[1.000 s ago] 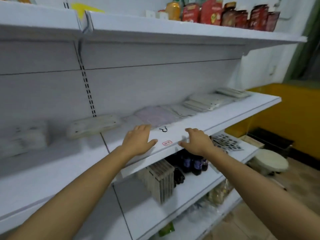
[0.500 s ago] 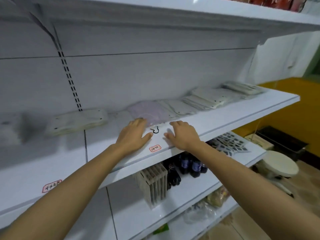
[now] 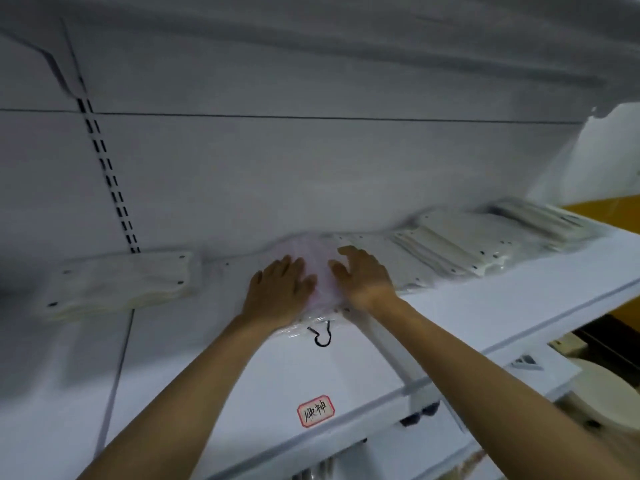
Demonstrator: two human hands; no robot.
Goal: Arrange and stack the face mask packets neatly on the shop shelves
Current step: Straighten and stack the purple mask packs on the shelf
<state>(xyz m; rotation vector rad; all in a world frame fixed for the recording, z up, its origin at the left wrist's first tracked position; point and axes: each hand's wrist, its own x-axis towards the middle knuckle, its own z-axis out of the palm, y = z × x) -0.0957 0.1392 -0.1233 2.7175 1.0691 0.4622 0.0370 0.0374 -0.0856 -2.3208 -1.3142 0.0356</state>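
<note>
Both hands sat at the centre of the frame on the pale pink packet stack [image 3: 320,271], which lay on the white shelf [image 3: 467,317] close to the back panel. The left hand [image 3: 278,292] rested flat on the stack's left half, its fingers [image 3: 294,268] straight and close together, pointing up the frame toward the back panel. The right hand [image 3: 363,275] covered the right half, its fingers [image 3: 349,252] slightly spread and bent over the stack's far edge; whether they gripped it could not be told through the blur. The stack lay directly under both palms, its long axis seemingly running left to right along the shelf, so neither hand was clearly nearer. Squaring it probably called for a push from both sides at once.

To the right, the cream packets [image 3: 450,251] fanned out in an overlapping row; another cream stack [image 3: 121,285] sat at the left of the frame, well apart. A black ear loop [image 3: 322,336] trailed from the stack's near edge. The red-bordered label [image 3: 316,410] on the shelf's front lip carried handwritten characters, not clearly legible.
</note>
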